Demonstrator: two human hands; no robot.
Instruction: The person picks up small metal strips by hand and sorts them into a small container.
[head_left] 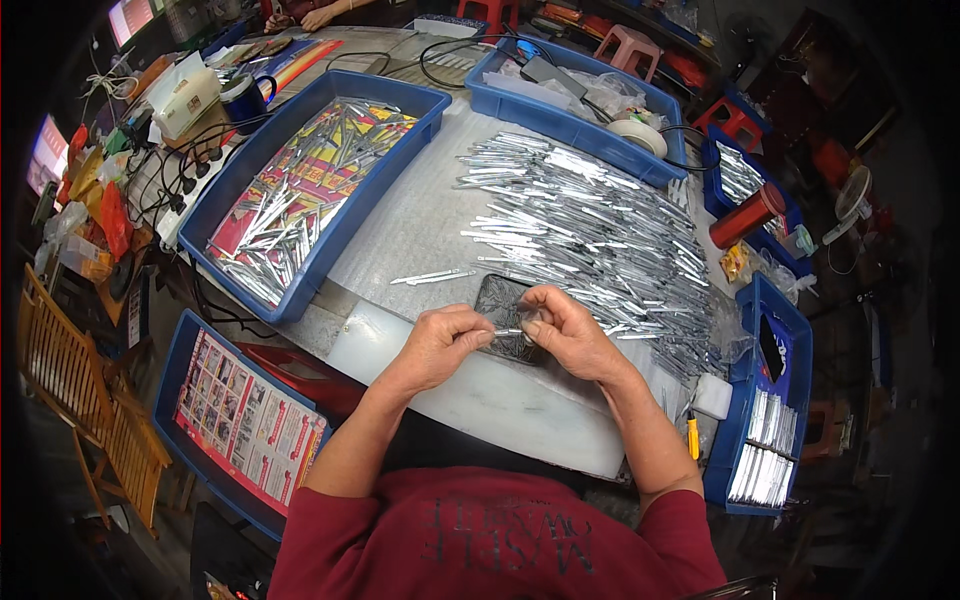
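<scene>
Over the near edge of the table, my left hand [444, 345] and my right hand [570, 335] pinch a slim silvery metal strip [508, 332] from its two ends. Fingertips cover most of it, so its full shape is hidden. Beneath it lies a small dark tray [492, 292] with thin dark pieces in it, too small to name. A few loose metal strips [432, 277] rest left of the tray. Beyond and to the right spreads a large pile of similar silvery strips [590, 235].
A blue bin [370, 200] with scattered strips stands at the left. Another blue bin [560, 115] at the back holds plastic bags and a tape roll. Bundled strips fill part of the right bin [722, 470]. A yellow-handled tool [692, 438] lies near my right elbow.
</scene>
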